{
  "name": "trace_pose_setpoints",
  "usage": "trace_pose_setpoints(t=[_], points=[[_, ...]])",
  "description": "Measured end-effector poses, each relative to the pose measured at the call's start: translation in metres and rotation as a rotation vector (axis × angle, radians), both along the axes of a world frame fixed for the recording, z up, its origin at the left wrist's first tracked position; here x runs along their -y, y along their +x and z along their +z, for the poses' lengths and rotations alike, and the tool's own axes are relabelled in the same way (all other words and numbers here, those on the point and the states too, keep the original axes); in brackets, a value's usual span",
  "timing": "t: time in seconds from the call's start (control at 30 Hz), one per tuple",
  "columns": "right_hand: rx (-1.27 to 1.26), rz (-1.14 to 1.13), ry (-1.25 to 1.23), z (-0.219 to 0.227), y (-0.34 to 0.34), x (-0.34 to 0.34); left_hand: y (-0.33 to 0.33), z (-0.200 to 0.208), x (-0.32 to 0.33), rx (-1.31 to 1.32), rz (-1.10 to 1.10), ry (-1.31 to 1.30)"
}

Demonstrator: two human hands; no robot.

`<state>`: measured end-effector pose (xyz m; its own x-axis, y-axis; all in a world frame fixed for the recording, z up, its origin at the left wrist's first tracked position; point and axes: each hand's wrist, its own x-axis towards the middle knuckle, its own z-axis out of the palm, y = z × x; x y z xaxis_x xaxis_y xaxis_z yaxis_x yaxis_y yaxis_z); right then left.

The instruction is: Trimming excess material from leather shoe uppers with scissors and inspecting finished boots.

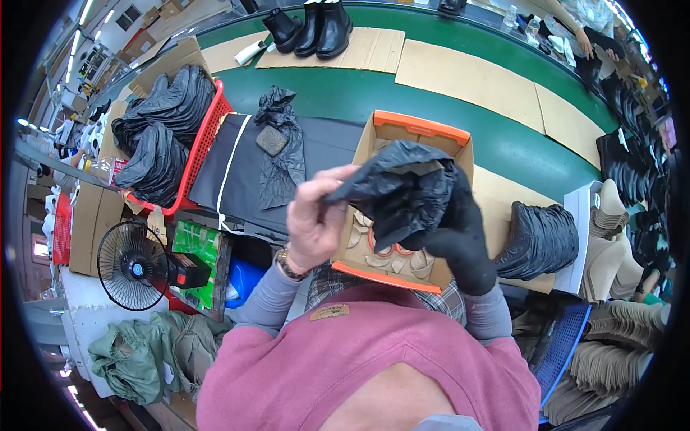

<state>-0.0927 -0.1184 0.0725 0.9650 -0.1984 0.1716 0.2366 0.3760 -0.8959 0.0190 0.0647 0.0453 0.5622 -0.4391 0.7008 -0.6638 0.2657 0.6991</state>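
Note:
Above an orange-rimmed cardboard box (435, 289), both hands hold up a black crinkled boot upper (397, 188). My left hand (313, 219), bare with a watch at the wrist, pinches its left edge. My right hand (463, 241), in a black glove, is closed on its right side, the fingertips partly hidden by the upper. Inside the box lie several curved beige pieces (399, 264) and something with orange rings, partly covered. Left of the box, a small grey block (272, 141) rests on another crinkled black piece (282, 176) on a dark sheet.
A red basket (204, 147) of black uppers stands left, above a black fan (134, 270). Right of the box is a stack of black uppers (540, 241). Black boots (332, 32) stand on cardboard across the green belt (345, 93). Another person's hand (584, 44) shows far right.

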Motion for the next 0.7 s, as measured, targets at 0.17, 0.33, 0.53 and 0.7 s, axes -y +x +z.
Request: trace_pose_setpoints(t=[0.17,0.33,0.53,0.7], points=[[0.114,-0.311,-0.485,-0.002,0.003,-0.006,-0.007,0.007,0.002,-0.350,-0.195,0.048],[0.285,-0.434,-1.093,0.001,0.002,0.000,0.002,0.038,0.002,-0.236,-0.352,0.319],[0.164,-0.593,-0.942,-0.004,-0.002,-0.014,0.014,0.063,0.000,-0.065,-0.392,0.356],[0.226,-0.456,-1.239,-0.004,-0.006,-0.013,0.030,0.057,0.004,0.219,-0.178,0.577]])
